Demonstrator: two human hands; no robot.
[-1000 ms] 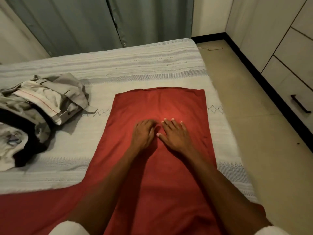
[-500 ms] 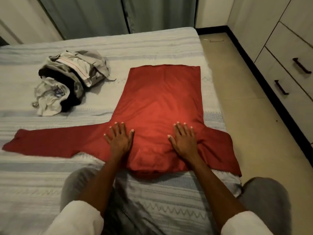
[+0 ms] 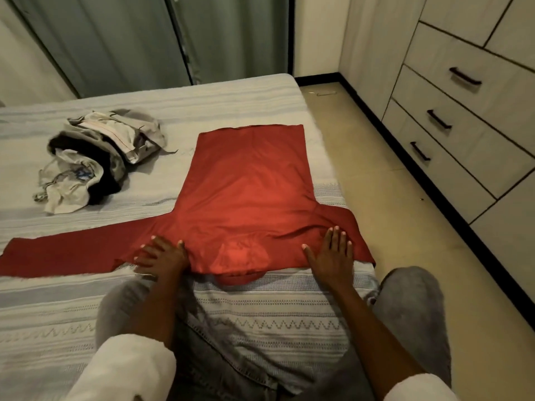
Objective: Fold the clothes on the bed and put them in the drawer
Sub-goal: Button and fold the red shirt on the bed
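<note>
Bed (image 3: pixel 231 94) with pale striped cover, filling the frame from 9 o'clock to centre.

Bank of drawers (image 3: pixel 469 117) at 2 to 3 o'clock, all closed, dark handles showing, across a strip of floor from the bed's edge.

Red long-sleeved shirt (image 3: pixel 249 186) spread flat at centre, collar end toward 6 o'clock, hem toward 12. Left sleeve (image 3: pixel 66 250) stretched out straight to 9 o'clock; right sleeve (image 3: pixel 344 227) reaching 3 o'clock and hanging off the bed's edge. Likely thin, light, soft cloth with a slight sheen: no stiffness, prone to sliding on itself and creasing, so best smoothed flat before each fold. Sensible holds: pinch at a shoulder seam and at the hem on the same side, or at a cuff to bring a sleeve across.

Heap of unfolded clothes (image 3: pixel 101 160) at 10 o'clock, well apart from the shirt, grey, white and black, crumpled together.

Left hand (image 3: pixel 162 256) at the left shoulder, at 7 o'clock from the shirt's middle, fingers spread and pressed flat on the cloth, thumb toward the collar.

Right hand (image 3: pixel 333 253) at the right shoulder, at 5 o'clock, fingers straight, slightly fanned, palm down on the fabric. Nothing pinched by either.
</note>
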